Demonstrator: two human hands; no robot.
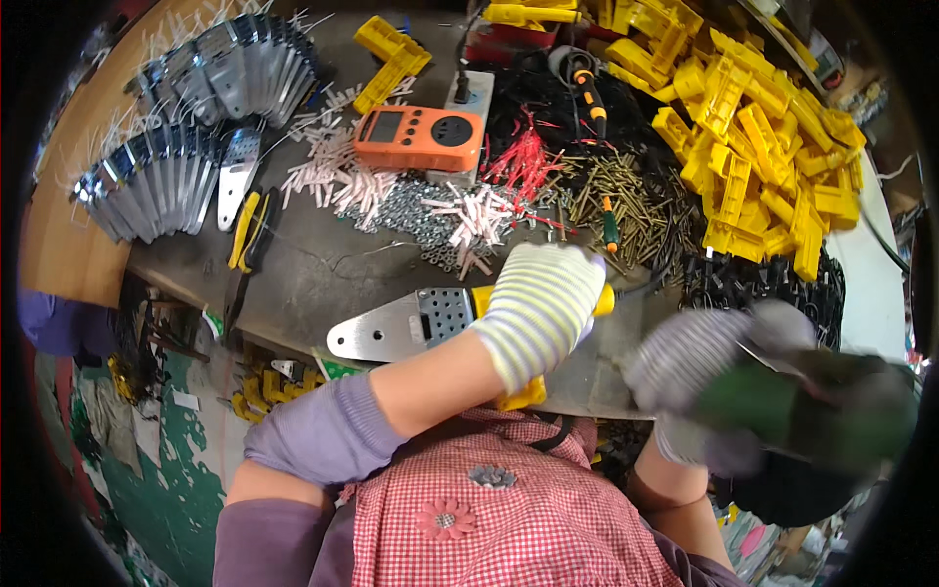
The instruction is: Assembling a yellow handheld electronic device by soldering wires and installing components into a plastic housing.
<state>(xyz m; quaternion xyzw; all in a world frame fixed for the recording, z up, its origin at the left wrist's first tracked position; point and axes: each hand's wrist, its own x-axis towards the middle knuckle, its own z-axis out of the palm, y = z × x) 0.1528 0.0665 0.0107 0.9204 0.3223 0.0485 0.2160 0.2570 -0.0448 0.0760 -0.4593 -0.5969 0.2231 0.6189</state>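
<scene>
My left hand, in a white and yellow striped glove, closes round the yellow handle of a pipe welding iron. The iron's flat metal plate points left, with a perforated guard between plate and handle. A yellow end of the handle and a black cable show past my fist. At the right, my right hand, also gloved, is smeared by motion. It appears to grip a green power tool, whose exact kind is too blurred to tell.
An orange multimeter stands behind pale sleeves, nuts and brass-coloured screws. Yellow plastic handle shells heap at the right, over black cords. Metal plates stand in rows at the left, near yellow-handled pliers. A small screwdriver lies among the screws.
</scene>
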